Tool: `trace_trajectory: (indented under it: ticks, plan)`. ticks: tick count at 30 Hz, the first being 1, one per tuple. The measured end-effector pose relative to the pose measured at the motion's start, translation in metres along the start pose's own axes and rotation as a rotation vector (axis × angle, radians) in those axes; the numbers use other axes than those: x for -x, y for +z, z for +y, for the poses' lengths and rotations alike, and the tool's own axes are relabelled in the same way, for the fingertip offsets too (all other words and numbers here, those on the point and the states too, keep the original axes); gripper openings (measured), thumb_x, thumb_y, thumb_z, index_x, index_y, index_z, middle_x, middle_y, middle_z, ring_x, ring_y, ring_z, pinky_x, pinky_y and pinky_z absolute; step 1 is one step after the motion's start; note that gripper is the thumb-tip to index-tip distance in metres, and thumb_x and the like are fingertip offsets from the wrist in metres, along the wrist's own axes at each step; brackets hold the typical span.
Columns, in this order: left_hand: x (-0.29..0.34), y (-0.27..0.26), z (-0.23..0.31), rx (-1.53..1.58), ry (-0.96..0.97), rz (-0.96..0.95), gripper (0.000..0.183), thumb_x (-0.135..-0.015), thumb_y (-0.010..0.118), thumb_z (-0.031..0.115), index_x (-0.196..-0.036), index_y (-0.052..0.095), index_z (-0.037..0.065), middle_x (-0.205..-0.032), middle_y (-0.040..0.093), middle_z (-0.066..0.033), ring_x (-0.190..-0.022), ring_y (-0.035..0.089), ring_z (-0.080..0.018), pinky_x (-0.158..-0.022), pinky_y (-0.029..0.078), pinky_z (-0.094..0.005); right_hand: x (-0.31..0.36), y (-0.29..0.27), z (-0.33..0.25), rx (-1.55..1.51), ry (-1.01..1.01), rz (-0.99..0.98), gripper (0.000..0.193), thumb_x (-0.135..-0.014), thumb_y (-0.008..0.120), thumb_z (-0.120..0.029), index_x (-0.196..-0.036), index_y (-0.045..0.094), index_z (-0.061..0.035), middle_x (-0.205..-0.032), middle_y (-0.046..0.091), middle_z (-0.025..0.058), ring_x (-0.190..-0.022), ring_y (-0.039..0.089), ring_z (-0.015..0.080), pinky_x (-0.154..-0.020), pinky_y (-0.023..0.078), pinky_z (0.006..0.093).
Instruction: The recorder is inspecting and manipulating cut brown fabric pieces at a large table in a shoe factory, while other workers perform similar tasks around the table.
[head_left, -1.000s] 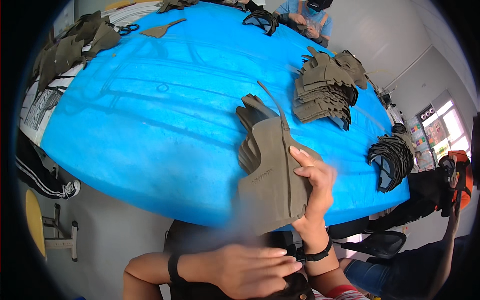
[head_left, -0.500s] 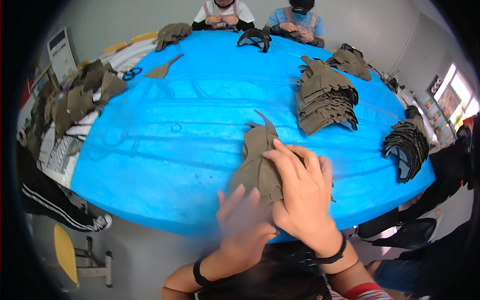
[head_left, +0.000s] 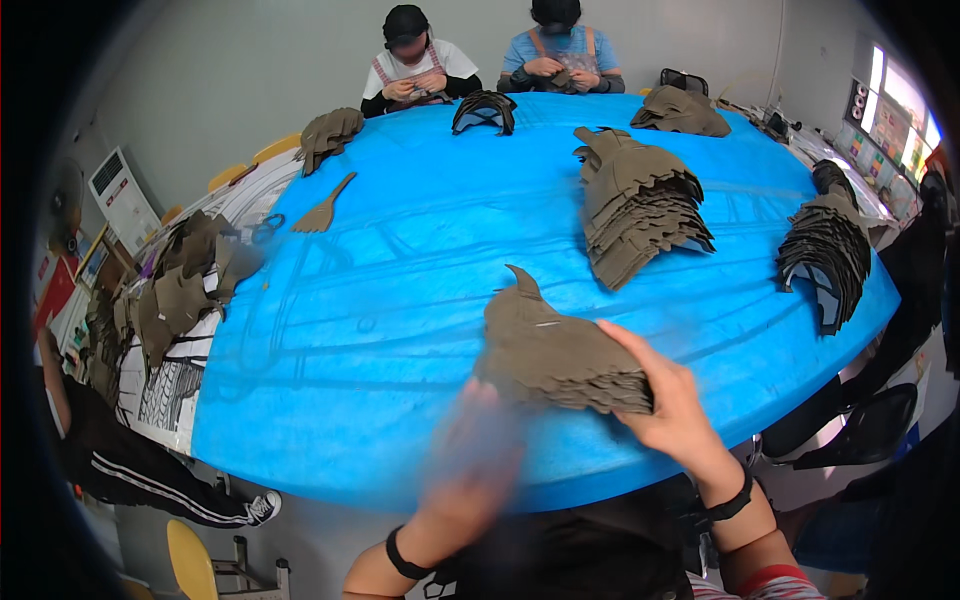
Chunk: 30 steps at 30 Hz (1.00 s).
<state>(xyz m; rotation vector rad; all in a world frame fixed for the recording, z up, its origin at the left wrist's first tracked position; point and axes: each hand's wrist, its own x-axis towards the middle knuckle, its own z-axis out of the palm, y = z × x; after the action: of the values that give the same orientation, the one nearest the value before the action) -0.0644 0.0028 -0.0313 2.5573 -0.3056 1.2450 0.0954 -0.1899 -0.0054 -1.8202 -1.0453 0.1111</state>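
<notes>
Head view shows a stack of brown pieces [head_left: 565,355] at the near side of the blue tabletop [head_left: 350,340], in front of the person. Its long axis slants from the far left toward the near right. At the far left end a narrow, curved tail points away from the person, its tip hooking slightly left; the broad body spreads toward the right hand [head_left: 682,405].

The pieces are thin, flat and dull olive-brown, layered closely, with a smooth top face and a small pale mark near the tail. Along the near right side the layers show as ragged, scalloped edges, slightly fanned.

The right hand's fingers [head_left: 626,340] grip the stack at its right end. The left hand [head_left: 472,455] is blurred just beside the near left part; whether it touches, and whether its fingers are spread or closed, I cannot tell.

Beyond, to the right, stands a taller jagged pile [head_left: 640,200], with another dark pile [head_left: 830,250] near the right rim.
</notes>
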Motion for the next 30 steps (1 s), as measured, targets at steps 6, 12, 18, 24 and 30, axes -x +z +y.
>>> trace_trajectory:
  ticks: [6,12,18,24,30]
  plan:
    - [-0.002,-0.030,-0.032,-0.163,-0.323,0.069,0.015,-0.078,0.063,-0.012,-0.089,0.061,-0.002,-0.137,0.050,-0.0271,-0.116,0.058,-0.0406,-0.095,0.049,-0.0458,-0.023,0.048,-0.034,0.261,-0.272,0.127,0.086,-0.063,0.066,0.004,-0.145,0.046,-0.0118,-0.113,0.066,0.0172,-0.086,0.067,0.0300,-0.071,0.053,0.0370]
    - [0.029,-0.057,-0.040,0.155,-0.399,0.140,0.013,-0.085,0.070,0.004,-0.086,0.057,0.001,-0.137,0.049,-0.0226,-0.128,0.050,-0.0375,-0.110,0.038,-0.0520,-0.008,0.081,-0.038,0.751,-0.445,0.195,0.065,-0.080,0.058,-0.016,-0.144,0.050,-0.0155,-0.111,0.065,0.0235,-0.074,0.062,0.0177,-0.055,0.036,0.0271]
    - [-0.010,-0.051,-0.028,0.394,-0.427,0.402,0.022,-0.092,0.068,0.017,-0.096,0.053,0.001,-0.110,0.062,-0.0172,-0.094,0.063,-0.0289,-0.086,0.053,-0.0411,-0.012,0.060,-0.039,0.571,-0.483,-0.011,0.061,-0.082,0.063,-0.036,-0.139,0.056,-0.0145,-0.112,0.066,0.0234,-0.066,0.063,0.0167,-0.060,0.041,0.0268]
    - [-0.035,-0.035,-0.029,0.199,-0.233,0.355,0.017,-0.087,0.073,0.012,-0.090,0.059,0.002,-0.093,0.058,-0.0109,-0.080,0.060,-0.0212,-0.071,0.049,-0.0306,-0.041,0.029,-0.027,0.329,-0.384,0.051,0.030,-0.084,0.072,-0.021,-0.113,0.069,-0.0111,-0.090,0.072,0.0045,-0.063,0.065,0.0191,-0.053,0.049,0.0288]
    - [-0.037,-0.017,-0.010,0.358,-0.472,0.566,0.015,-0.094,0.065,0.008,-0.103,0.057,0.000,-0.100,0.053,-0.0113,-0.060,0.053,-0.0126,-0.052,0.044,-0.0231,-0.060,0.032,-0.037,-0.256,-0.234,-0.043,0.008,-0.089,0.065,-0.013,-0.096,0.068,-0.0095,-0.075,0.067,0.0100,-0.064,0.066,0.0257,-0.057,0.051,0.0337]
